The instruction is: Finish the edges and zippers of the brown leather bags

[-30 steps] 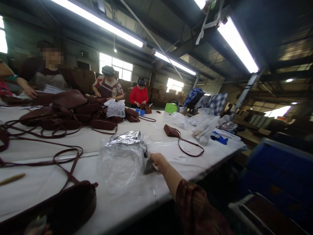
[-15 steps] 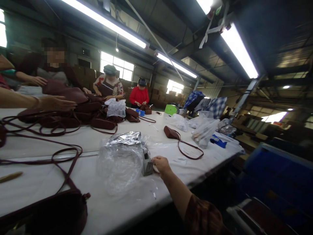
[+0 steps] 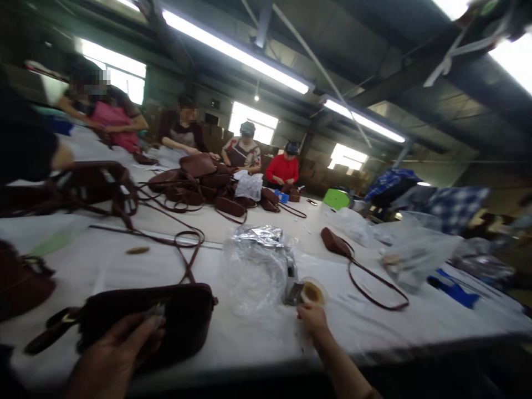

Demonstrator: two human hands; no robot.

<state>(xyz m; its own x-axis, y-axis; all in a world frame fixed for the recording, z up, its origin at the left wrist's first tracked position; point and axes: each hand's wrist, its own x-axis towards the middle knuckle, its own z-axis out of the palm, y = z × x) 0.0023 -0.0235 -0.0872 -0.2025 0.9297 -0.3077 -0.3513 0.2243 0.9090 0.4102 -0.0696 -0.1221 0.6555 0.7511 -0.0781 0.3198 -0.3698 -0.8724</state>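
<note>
A dark brown bag [image 3: 187,321] with a long strap lies at the near left of the white table. Over its front my left hand [image 3: 120,346] is closed, pinching a small pale item [image 3: 157,310] that is blurred. My right hand [image 3: 312,318] is closed at the near edge of a tape roll [image 3: 312,292]; what its fingers hold is too small to make out. Just left of that hand stands a grey tape dispenser [image 3: 293,292], against crumpled clear plastic [image 3: 253,277].
Brown bags [image 3: 199,180] are piled across the table, and one bag [image 3: 334,243] lies right of centre. Several people work along the far and left sides. Plastic bags [image 3: 415,255] and blue pieces [image 3: 457,291] are at the right. A brown oblong item [image 3: 137,250] lies left.
The view has swung left. My left hand has come into view over the near bag. The tape roll now shows beside the dispenser, with my right hand at its near edge.
</note>
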